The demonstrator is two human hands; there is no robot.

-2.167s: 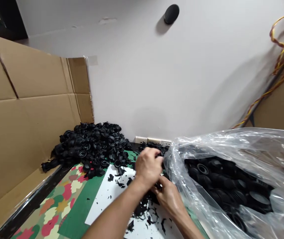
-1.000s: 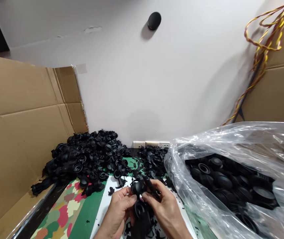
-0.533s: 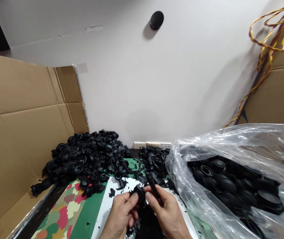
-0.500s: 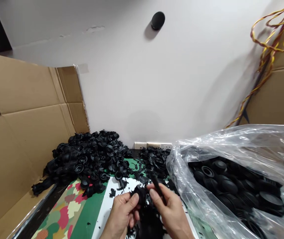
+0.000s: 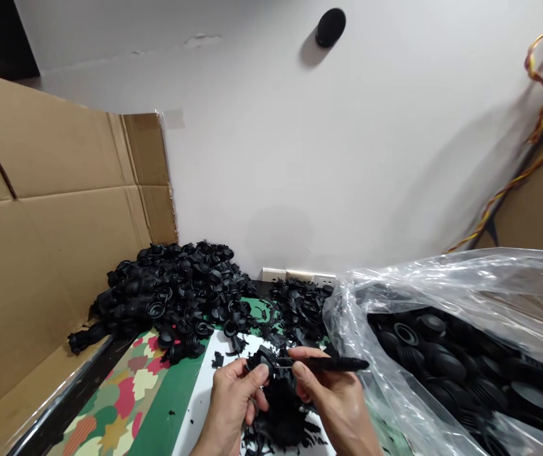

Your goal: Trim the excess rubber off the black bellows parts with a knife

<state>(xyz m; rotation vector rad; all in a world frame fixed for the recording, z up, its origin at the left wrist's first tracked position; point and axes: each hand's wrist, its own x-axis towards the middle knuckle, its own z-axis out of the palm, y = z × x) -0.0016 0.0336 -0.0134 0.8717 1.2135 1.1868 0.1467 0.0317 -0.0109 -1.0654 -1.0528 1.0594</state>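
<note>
Left hand and right hand meet over a black part, a slim black tool between them.
With the black part as clock centre, the left hand, at 7 o'clock, pinches it between thumb and fingers; the right, at 4, grips the slim black tool, its thin tip towards 9 (whether it touches is too small to tell). Below lies a white sheet strewn with black scraps; a heap of black pieces sits at 10, a clear plastic bag at 3.
</note>
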